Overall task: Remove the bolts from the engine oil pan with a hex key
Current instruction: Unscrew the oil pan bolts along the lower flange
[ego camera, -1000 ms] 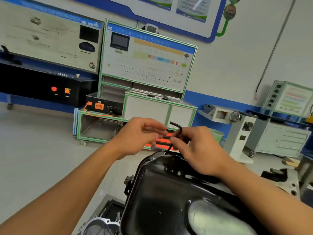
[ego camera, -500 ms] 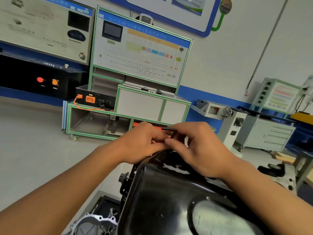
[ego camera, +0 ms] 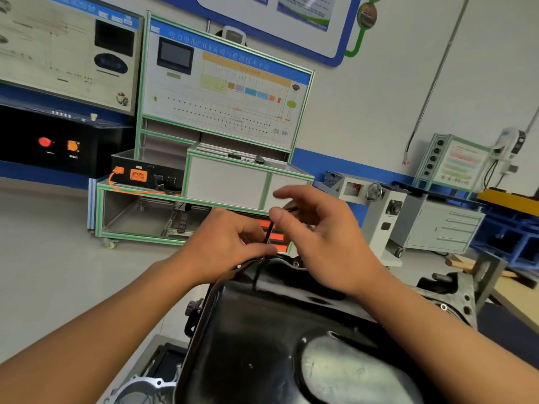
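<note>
A glossy black oil pan (ego camera: pixel 262 339) fills the lower middle, its far rim under my hands. A black hex key (ego camera: pixel 270 231) stands nearly upright at that far rim; its tip and the bolt there are hidden by my fingers. My left hand (ego camera: pixel 227 246) curls round the key's lower shaft, thumb lying along the rim. My right hand (ego camera: pixel 323 240) is higher, pinching the key's bent top between thumb and a finger, with the index finger stretched out to the left.
The grey engine block (ego camera: pixel 458 290) shows to the right of the pan, and an aluminium housing (ego camera: pixel 140 386) sits at the bottom left. Behind stand a green-framed trainer cart (ego camera: pixel 204 176) and a grey drawer cabinet (ego camera: pixel 440 225). Pale floor lies to the left.
Half a second ago both hands were bunched together over the key. Now my right hand has risen and spread its fingers at the key's top, while my left stays low on the shaft.
</note>
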Available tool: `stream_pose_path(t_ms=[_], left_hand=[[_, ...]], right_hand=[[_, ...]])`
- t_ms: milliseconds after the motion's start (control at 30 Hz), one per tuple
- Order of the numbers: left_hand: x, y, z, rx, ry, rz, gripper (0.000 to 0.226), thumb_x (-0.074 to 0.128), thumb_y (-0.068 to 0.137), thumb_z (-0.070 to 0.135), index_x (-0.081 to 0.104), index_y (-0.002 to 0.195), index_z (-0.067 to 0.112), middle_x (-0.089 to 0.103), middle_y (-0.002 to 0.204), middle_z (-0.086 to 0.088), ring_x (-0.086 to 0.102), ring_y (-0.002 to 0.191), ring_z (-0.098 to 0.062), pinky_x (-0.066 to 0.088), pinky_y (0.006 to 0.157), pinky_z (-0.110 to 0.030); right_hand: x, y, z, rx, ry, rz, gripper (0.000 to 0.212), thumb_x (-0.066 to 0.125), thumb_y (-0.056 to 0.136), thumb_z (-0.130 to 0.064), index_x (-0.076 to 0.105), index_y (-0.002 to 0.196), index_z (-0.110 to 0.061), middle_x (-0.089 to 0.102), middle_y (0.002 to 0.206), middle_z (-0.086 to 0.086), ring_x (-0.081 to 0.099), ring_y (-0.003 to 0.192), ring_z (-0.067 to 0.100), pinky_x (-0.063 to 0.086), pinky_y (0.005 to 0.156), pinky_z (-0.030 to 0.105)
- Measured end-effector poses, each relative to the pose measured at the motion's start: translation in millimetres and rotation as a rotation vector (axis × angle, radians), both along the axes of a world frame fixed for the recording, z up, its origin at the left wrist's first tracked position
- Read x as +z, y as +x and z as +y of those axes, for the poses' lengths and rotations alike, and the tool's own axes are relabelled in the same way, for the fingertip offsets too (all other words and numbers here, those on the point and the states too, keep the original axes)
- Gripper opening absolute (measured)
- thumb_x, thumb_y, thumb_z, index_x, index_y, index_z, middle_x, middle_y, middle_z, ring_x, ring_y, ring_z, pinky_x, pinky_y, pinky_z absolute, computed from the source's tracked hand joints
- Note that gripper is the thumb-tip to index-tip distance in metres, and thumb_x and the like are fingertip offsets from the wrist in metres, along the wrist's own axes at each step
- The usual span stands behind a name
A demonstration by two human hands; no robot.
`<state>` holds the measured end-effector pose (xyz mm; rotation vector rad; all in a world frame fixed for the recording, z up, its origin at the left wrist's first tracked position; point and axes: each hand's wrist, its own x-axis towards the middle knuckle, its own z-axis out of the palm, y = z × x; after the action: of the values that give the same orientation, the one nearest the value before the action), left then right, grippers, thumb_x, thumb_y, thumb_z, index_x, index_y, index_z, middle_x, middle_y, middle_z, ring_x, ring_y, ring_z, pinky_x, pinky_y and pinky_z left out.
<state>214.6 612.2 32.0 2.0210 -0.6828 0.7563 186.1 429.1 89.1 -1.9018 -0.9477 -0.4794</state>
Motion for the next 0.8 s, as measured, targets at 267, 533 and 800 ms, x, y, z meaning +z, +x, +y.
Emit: stream_pose_path(t_ms=[267, 533, 800], left_hand=[[11, -8, 2, -0.230, -0.004, 0.154, 0.022, 0.065, 0.091, 0.019, 0.076, 0.104, 0.033, 0.077, 0.099, 0.010, 0.072, 0.098, -0.010, 0.055, 0.091, -0.025], [9, -7, -7, -0.126, -0.136, -0.029, 0.035, 0.079, 0.070, 0.044, 0.076, 0.076, 0.010, 0.070, 0.068, -0.009, 0.065, 0.067, -0.029, 0.055, 0.066, -0.043], [4, -5, 0, -0.243, -0.116, 0.141, 0.019, 0.076, 0.084, 0.019, 0.078, 0.093, 0.036, 0.078, 0.085, 0.007, 0.072, 0.084, -0.006, 0.055, 0.079, -0.020]], right_hand=[[3, 11, -1, 0.155, 0.108, 0.303, 0.007, 0.067, 0.091, 0.000, 0.064, 0.093, -0.006, 0.064, 0.064, -0.005, 0.059, 0.057, 0.007, 0.046, 0.051, 0.015], [-3, 17, 3, 0.063, 0.031, 0.252, 0.014, 0.082, 0.079, -0.005, 0.075, 0.090, -0.004, 0.061, 0.065, 0.013, 0.051, 0.061, 0.012, 0.045, 0.060, 0.021], [-2, 16, 2, 0.103, 0.031, 0.243, 0.006, 0.078, 0.081, -0.002, 0.078, 0.080, -0.008, 0.073, 0.072, 0.010, 0.065, 0.067, 0.016, 0.056, 0.071, 0.032]])
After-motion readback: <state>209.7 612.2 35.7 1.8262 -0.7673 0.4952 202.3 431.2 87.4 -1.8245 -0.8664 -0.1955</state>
